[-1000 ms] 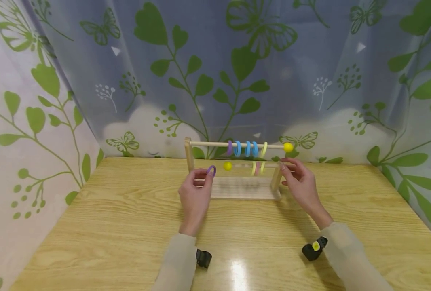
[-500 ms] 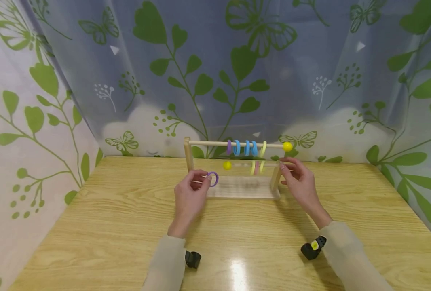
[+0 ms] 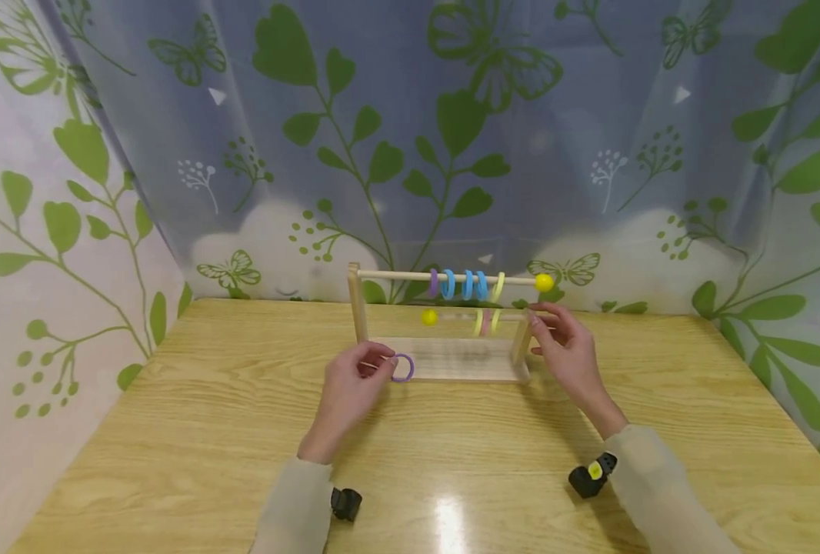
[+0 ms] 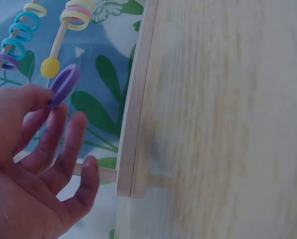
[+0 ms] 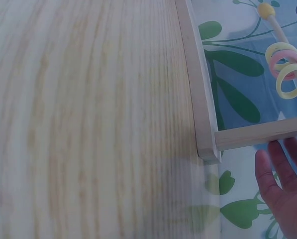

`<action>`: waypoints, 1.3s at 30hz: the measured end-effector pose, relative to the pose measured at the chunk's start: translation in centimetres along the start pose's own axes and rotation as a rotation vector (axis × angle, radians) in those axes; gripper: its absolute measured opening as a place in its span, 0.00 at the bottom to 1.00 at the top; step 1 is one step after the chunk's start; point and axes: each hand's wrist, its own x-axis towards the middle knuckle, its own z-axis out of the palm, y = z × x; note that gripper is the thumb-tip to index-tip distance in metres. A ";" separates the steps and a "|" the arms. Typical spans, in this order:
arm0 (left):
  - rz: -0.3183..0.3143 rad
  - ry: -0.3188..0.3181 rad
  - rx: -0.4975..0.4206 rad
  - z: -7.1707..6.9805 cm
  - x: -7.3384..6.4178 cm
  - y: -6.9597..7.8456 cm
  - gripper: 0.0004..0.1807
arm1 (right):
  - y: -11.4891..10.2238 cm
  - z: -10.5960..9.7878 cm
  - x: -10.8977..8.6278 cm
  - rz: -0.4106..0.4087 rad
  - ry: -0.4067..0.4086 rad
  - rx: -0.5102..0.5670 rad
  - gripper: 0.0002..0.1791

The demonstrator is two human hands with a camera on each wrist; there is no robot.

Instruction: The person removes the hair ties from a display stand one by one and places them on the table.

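My left hand (image 3: 355, 385) pinches a purple ring (image 3: 413, 368) between thumb and fingertips, low in front of the left end of a wooden ring stand (image 3: 451, 360). The left wrist view shows this purple ring (image 4: 64, 85) upright, the other fingers loosely bent below it. My right hand (image 3: 568, 350) holds the upper end of the stand's right post (image 3: 522, 342) with thumb and fingers. In the right wrist view, fingertips meet the post's outer side; the thumb is out of frame. On the upper rod (image 3: 396, 275) hang a purple ring (image 3: 433, 283), blue rings and a yellow ring (image 3: 498, 286).
The lower rod carries two yellow rings and a pink ring (image 3: 486, 322) near the right post. Yellow balls cap the free rod ends, one ball (image 3: 544, 283) at upper right, another ball (image 3: 429, 316) lower left. A patterned curtain (image 3: 410, 154) stands behind the wooden table (image 3: 209, 431).
My left hand has moved down and slightly left with the purple ring, from near rod height to in front of the base; the ring now faces the head camera more. My right hand stays at the post.
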 end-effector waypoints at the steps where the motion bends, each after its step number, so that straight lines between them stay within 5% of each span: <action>1: 0.001 -0.018 0.013 0.0 0.0 -0.1 0.05 | 0.0 0.0 0.0 0.001 0.001 0.000 0.19; 13: -0.036 -0.235 0.131 -0.2 -0.6 -1.0 0.02 | -0.2 0.0 0.0 0.023 -0.001 0.002 0.22; 30: -0.038 -0.414 0.175 -0.8 -0.9 -1.3 0.04 | -0.1 0.0 0.0 0.018 0.003 0.003 0.20; 39: -0.005 -0.435 0.218 -0.7 -0.9 -1.2 0.03 | -0.2 0.1 0.0 0.017 0.001 0.007 0.21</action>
